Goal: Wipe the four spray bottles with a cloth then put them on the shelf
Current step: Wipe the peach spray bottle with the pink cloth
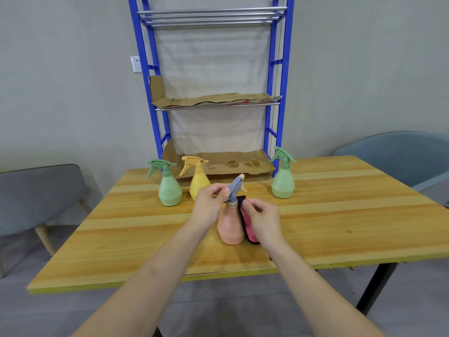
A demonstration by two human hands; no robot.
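Note:
A pink spray bottle (229, 227) with a grey trigger head stands upright on the wooden table (340, 215). My left hand (209, 203) pinches its grey head. My right hand (263, 220) presses a pink and black cloth (247, 224) against the bottle's right side. Behind stand a green spray bottle (169, 188) at the left, a yellow spray bottle (198, 181) partly hidden by my left hand, and another green spray bottle (283, 178) at the right. The blue shelf (275, 98) rises at the table's far edge, its two lower levels lined with cardboard.
A grey chair (41, 198) stands left of the table and a blue-grey chair (398, 159) at the right. The shelf's top level has bare metal bars (211, 15). A wall socket (136, 64) sits left of the shelf frame.

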